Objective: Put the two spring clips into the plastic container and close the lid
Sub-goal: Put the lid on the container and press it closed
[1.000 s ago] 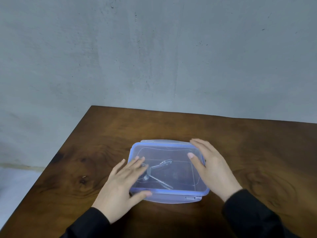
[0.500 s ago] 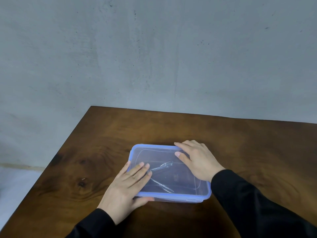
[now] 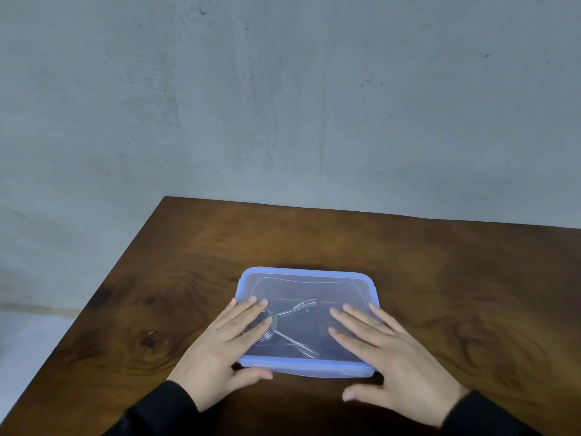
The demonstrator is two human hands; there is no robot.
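A clear plastic container with a blue-rimmed lid (image 3: 306, 273) sits in the middle of the wooden table, lid on top. Through the lid I see metal spring clips (image 3: 290, 325) lying inside, crossed over each other. My left hand (image 3: 228, 344) lies flat on the lid's near left part, fingers spread, thumb against the front edge. My right hand (image 3: 386, 357) lies flat on the near right part of the lid, thumb hanging in front of the container. Neither hand holds anything.
The brown wooden table (image 3: 440, 278) runs to a grey wall at the back. Its left edge (image 3: 103, 284) slants toward me, with pale floor beyond it. Black sleeves cover both of my forearms.
My right hand has come back from the lid's far right part to the near right edge, flat on top. The left hand has stayed on the near left, shifting only slightly.
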